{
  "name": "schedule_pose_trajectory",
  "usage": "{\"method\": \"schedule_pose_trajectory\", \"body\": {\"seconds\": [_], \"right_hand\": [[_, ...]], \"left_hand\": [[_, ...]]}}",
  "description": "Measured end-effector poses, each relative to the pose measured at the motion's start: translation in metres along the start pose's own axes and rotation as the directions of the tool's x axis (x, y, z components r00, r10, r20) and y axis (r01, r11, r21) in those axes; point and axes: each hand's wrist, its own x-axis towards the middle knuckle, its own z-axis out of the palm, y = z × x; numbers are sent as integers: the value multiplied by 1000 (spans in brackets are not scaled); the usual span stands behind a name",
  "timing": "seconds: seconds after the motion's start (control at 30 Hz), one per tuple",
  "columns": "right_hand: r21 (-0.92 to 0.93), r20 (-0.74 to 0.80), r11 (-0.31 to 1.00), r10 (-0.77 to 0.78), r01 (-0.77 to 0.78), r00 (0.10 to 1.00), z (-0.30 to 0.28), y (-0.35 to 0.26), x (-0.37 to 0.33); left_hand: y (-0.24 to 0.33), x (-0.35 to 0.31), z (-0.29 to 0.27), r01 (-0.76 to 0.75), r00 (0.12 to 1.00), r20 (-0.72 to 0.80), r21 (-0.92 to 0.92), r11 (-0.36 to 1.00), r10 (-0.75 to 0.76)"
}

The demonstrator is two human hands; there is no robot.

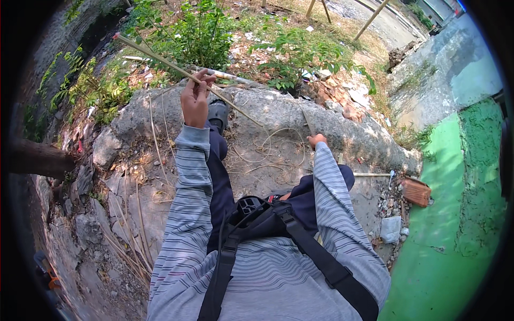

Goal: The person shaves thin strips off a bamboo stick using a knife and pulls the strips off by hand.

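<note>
Concrete slab [278,115], rough and cracked, with weeds [198,32] beyond and a green painted surface [444,224] to the right. Person sits on the slab in a striped shirt, legs out ahead, one shoe [218,115] showing.

Long bamboo strip [160,60] runs from upper left down to the right, crossing over the slab edge. Left hand [194,101] is raised, fingers closed round the strip near its middle. Right hand [317,140] sits low by the knee, closed on a knife [308,122] whose blade points up and away; the handle is hidden in the fist.

Thin peeled slivers [267,147] curl loose on the slab between the legs; more split lengths [128,235] lie at lower left. A brick [416,191] rests at the right edge.

Judgement: the strip looks light, stiff along its length but springy, with sharp splintery edges. Best taken on its flat faces near mid-length, as now, so neither end droops or whips.
</note>
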Motion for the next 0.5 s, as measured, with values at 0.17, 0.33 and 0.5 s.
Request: {"method": "schedule_pose_trajectory", "body": {"seconds": [0.17, 0.33, 0.5], "right_hand": [[-46, 4, 987, -155, 155, 988, 24, -5, -60], [-147, 217, 971, -157, 191, 964, 36, 14, -106], [-292, 357, 898, -216, 328, 909, 48, 3, -145]], "left_hand": [[6, -2, -6, 12, 999, -50, -32, 999, -13], [8, -1, 4, -5, 998, -66, -35, 999, 3], [6, -5, 0, -26, 997, -77, -27, 999, 24]]}}
